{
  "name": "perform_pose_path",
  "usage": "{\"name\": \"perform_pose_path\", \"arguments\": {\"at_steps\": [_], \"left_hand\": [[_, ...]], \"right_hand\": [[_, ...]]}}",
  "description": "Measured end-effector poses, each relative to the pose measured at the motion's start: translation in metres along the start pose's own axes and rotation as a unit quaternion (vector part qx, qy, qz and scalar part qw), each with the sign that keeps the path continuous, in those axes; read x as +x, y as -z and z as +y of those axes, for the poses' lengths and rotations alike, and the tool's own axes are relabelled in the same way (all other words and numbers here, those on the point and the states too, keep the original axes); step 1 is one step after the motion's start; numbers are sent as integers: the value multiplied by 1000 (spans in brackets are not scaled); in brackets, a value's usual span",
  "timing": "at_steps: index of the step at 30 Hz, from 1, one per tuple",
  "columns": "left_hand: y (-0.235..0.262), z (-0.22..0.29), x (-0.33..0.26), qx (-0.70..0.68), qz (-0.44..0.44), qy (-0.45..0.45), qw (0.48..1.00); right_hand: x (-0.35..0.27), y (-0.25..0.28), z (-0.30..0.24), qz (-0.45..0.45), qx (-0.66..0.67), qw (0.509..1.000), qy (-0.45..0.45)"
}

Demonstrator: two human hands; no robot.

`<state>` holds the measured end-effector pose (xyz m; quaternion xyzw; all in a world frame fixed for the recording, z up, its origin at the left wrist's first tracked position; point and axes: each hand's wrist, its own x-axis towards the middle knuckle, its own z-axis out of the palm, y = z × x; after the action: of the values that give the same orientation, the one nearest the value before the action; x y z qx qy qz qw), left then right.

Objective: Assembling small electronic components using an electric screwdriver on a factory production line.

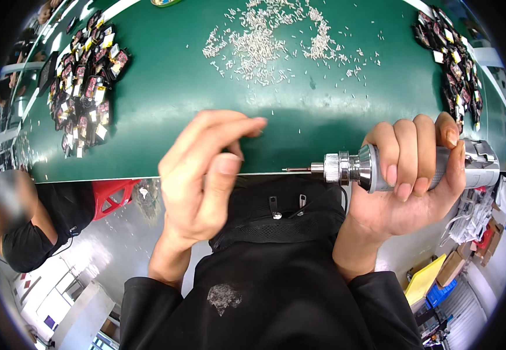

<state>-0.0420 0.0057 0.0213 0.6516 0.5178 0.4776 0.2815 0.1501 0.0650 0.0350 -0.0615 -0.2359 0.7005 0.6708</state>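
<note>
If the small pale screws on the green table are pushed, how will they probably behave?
The screws look tiny and loose, so they would probably scatter and roll on the smooth green table. They seem light; strays already lie apart from the heap.

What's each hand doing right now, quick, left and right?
Left hand: fingertips pinched together over the green table edge; anything between them cannot be told.
Right hand: closed around a silver electric screwdriver, tip pointing left.

sleeves: black, long, pushed up forearms | top: black, pale smudge, zip pulls
</note>
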Motion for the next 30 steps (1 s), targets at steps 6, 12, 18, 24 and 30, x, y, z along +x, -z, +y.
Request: {"name": "perform_pose_path", "arguments": {"at_steps": [6, 12, 18, 24, 30], "left_hand": [[130, -47, 51, 318, 167, 52, 932], [308, -146, 159, 487, 199, 158, 836], [362, -243, 216, 477, 179, 374, 775], [370, -253, 215, 596, 150, 309, 726], [242, -159, 168, 396, 49, 74, 914]], "right_hand": [[-9, 5, 17, 137, -33, 990, -15], [-30, 11, 35, 147, -36, 985, -82], [-22, 8, 43, 108, -50, 987, -110], [-18, 0, 32, 102, -8, 982, -158], [-24, 15, 30, 95, -54, 987, -121]]}}
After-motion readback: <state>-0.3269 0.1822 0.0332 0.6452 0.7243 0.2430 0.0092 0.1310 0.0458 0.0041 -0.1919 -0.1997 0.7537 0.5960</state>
